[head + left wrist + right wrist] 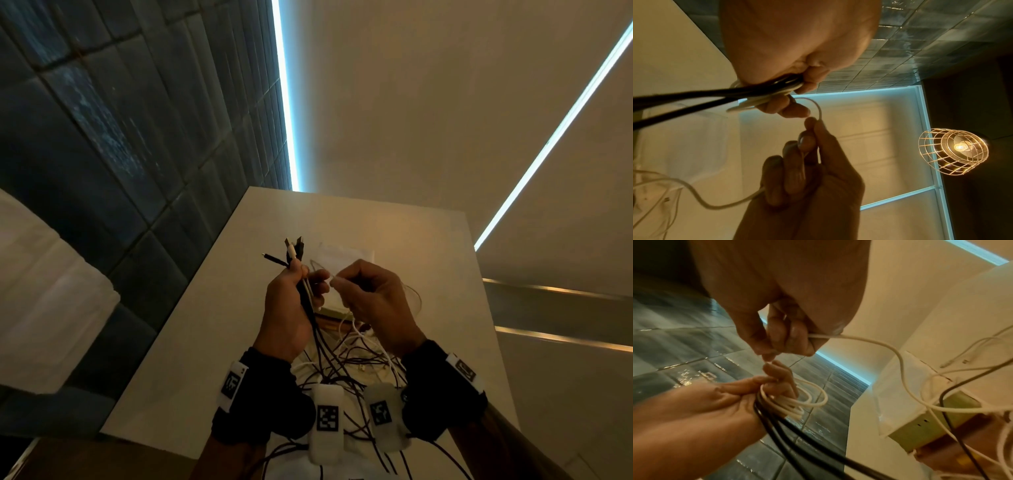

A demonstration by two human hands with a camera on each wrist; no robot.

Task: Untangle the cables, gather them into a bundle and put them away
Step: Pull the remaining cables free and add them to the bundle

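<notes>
Above the table (191, 342), both hands raised, close together, fingertips nearly touching.

Item 1. Left hand (287, 308): fist clamped round the bundle (305, 294), black and white cables together, plug ends (294, 248) fanned upward past the thumb. White loops (809, 399) stick out of the fist on the far side.

Item 2. Right hand (373, 294): thumb and forefinger pinch one white cable (869, 341), which bridges to the left fist in a small arc (818, 108) and trails away behind the palm.

Item 3. Tangle (356, 363): loose black and white cables hanging from both hands down to the table, crossing each other over a box (929, 415) with a clear cover.

Risks, judged:
- Pulling the white cable hard while it is snared below could tighten a knot rather than free it.
- The hanging strands lie over the box; a sharp lift may drag or tip it.
- Left fist holds many cables at once; easing its grip to admit another may let the plug ends slip out of line or the white loops spring open.
- Whether the white cable's far end is free cannot be told.
</notes>
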